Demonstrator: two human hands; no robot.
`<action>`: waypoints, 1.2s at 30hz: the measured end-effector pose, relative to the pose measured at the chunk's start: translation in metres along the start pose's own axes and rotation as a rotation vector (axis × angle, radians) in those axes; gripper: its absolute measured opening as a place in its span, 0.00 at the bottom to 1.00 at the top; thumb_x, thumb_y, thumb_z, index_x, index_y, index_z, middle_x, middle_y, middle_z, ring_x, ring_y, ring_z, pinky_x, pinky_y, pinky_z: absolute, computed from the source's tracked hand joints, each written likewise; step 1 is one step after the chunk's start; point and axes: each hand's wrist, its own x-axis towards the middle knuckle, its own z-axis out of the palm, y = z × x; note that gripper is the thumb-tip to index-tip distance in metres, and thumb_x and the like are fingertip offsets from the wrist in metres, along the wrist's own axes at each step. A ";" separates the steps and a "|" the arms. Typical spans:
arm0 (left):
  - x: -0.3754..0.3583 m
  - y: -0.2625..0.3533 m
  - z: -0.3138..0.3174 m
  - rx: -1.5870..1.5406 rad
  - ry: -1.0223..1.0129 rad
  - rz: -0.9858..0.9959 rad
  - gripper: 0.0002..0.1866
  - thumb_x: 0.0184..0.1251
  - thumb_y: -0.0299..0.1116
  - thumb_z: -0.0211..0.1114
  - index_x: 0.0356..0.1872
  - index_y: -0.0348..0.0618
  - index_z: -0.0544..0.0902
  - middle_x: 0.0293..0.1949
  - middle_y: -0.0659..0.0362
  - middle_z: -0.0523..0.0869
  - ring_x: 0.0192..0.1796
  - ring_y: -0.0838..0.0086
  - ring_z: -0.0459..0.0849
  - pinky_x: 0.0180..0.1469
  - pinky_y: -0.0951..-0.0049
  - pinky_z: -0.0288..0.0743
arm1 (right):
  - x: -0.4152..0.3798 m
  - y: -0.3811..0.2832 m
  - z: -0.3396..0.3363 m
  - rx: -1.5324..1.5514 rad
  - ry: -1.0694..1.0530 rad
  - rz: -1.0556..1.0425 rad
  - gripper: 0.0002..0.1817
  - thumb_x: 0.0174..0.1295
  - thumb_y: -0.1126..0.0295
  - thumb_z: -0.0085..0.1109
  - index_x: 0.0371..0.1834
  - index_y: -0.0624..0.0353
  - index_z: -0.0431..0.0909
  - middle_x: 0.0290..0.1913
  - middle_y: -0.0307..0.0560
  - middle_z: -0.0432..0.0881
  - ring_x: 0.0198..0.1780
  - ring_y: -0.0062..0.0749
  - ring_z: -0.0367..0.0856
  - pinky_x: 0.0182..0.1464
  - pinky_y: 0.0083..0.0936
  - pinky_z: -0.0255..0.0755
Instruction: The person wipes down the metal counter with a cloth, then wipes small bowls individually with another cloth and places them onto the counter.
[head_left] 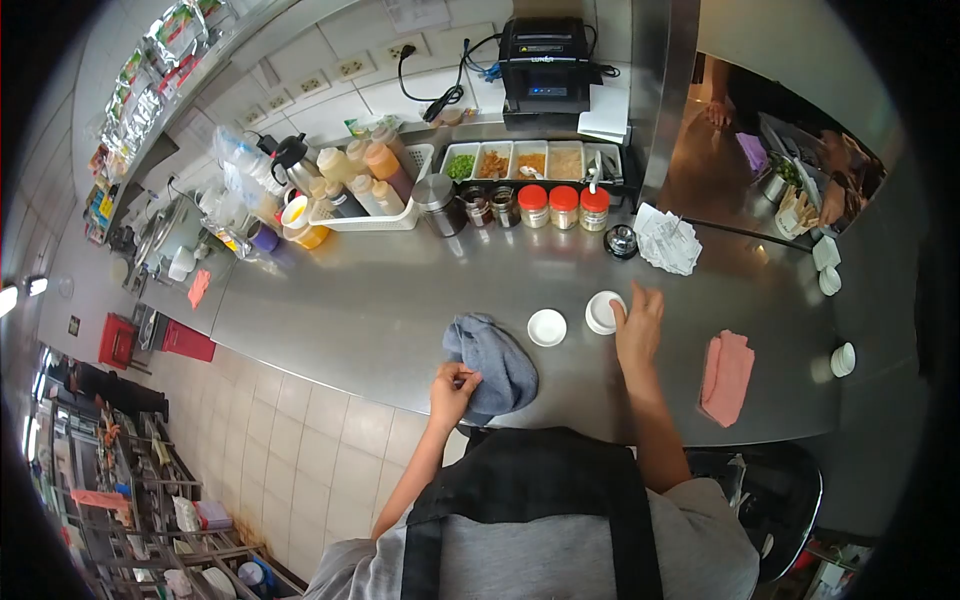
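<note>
My left hand (455,392) is closed on the near-left edge of a blue-grey cloth (497,362), which lies bunched on the steel counter (370,300). To the right of the cloth sits a small white dish (547,328). My right hand (640,322) is beside what looks like a short stack of white dishes (603,311). Its thumb reaches the stack's right rim, while the other fingers extend forward, apart from the thumb. Farther right lies a folded pink cloth (727,378).
Red-lidded jars (565,208), a call bell (620,241) and crumpled paper (668,240) line the counter's back. A white basket (375,220) holds squeeze bottles. Behind the jars are topping trays (530,162). Another person's hands (832,200) show through the opening at right.
</note>
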 end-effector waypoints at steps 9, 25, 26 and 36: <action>0.026 0.039 -0.041 -0.391 -0.113 0.105 0.04 0.65 0.28 0.55 0.37 0.41 0.76 0.37 0.63 0.77 0.43 0.76 0.76 0.49 0.74 0.70 | -0.040 -0.059 0.065 0.108 -0.523 -0.286 0.13 0.61 0.72 0.60 0.49 0.57 0.79 0.47 0.49 0.77 0.50 0.47 0.78 0.48 0.40 0.76; 0.008 0.054 0.034 -1.297 -0.277 -0.395 0.22 0.77 0.39 0.52 0.67 0.45 0.69 0.64 0.58 0.76 0.64 0.65 0.75 0.67 0.60 0.69 | -0.018 -0.128 -0.006 0.942 -0.534 0.187 0.08 0.62 0.74 0.61 0.41 0.64 0.76 0.36 0.50 0.78 0.25 0.33 0.81 0.27 0.28 0.73; 0.006 0.060 0.035 -1.253 -0.272 -0.346 0.22 0.76 0.37 0.54 0.67 0.45 0.69 0.63 0.58 0.77 0.63 0.66 0.76 0.65 0.62 0.71 | -0.018 -0.132 -0.011 0.874 -0.500 0.113 0.08 0.61 0.74 0.61 0.41 0.64 0.76 0.36 0.51 0.78 0.27 0.37 0.81 0.29 0.31 0.73; 0.018 0.092 0.025 -0.643 0.012 0.087 0.23 0.52 0.10 0.54 0.51 0.37 0.79 0.42 0.60 0.85 0.43 0.75 0.85 0.48 0.75 0.79 | -0.011 -0.140 -0.019 0.896 -0.660 -0.224 0.12 0.66 0.71 0.58 0.49 0.65 0.79 0.35 0.51 0.76 0.30 0.43 0.79 0.34 0.34 0.72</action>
